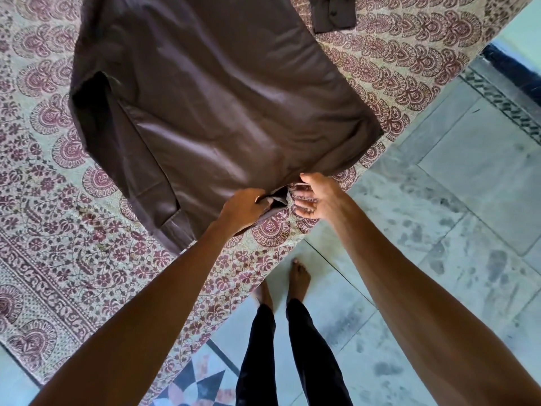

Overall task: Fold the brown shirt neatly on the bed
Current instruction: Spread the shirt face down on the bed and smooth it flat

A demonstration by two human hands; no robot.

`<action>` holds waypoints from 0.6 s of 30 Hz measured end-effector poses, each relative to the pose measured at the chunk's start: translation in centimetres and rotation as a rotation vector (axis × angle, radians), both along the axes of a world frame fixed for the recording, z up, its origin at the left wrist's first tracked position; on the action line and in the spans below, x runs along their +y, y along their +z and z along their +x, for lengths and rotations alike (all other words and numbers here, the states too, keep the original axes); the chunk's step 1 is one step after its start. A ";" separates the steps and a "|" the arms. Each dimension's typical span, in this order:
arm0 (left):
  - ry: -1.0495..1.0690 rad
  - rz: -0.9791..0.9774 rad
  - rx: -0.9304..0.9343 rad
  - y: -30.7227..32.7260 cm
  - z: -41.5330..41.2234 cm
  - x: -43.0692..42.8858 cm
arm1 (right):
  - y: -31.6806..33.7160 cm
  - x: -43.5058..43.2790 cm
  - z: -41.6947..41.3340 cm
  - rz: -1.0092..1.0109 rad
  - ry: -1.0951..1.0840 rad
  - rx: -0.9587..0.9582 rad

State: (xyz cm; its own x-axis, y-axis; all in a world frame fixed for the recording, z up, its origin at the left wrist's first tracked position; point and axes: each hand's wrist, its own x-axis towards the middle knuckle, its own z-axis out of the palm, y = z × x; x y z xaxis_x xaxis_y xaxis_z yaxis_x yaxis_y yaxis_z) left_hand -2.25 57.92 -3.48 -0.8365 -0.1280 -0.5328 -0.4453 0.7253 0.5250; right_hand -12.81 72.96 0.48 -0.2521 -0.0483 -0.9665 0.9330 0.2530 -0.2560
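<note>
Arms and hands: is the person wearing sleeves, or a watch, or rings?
No sleeves show: the left arm and the right arm are bare to the picture's edge. No watch or bracelet is on either wrist, and no ring shows on the left hand or the right hand. Lower down are black trousers and bare feet.

The one head-worn wide-angle camera is looking steeply down and forward over a bed (58, 230) spread with a cream sheet printed in maroon paisley, whose edge is running diagonally across the frame. The plain dark brown cloth shirt (219, 98) is filling the upper middle, close in. The left hand (243, 205) and right hand (316, 197) are sitting near centre, bare forearms entering from the bottom corners. Bare feet (298, 276) on the pale green stone-tile floor (453, 200) are showing almost straight below the lens.
</note>
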 end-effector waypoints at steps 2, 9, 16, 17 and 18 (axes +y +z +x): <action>-0.001 0.006 -0.020 -0.2 0.0 0.1 | -0.3 0.1 0.8 0.005 -0.034 -0.039; 0.163 0.081 -0.025 -0.2 -0.8 0.8 | -1.1 -0.2 2.6 -0.071 -0.129 -0.057; 0.458 0.125 0.062 0.3 -1.6 1.3 | -2.7 0.7 5.2 -0.026 0.377 0.482; 0.479 0.114 0.073 0.5 -1.8 1.3 | -3.2 1.1 5.6 0.045 0.476 0.625; 0.486 0.105 0.085 0.6 -1.9 1.2 | -3.5 1.3 6.0 0.121 0.550 0.755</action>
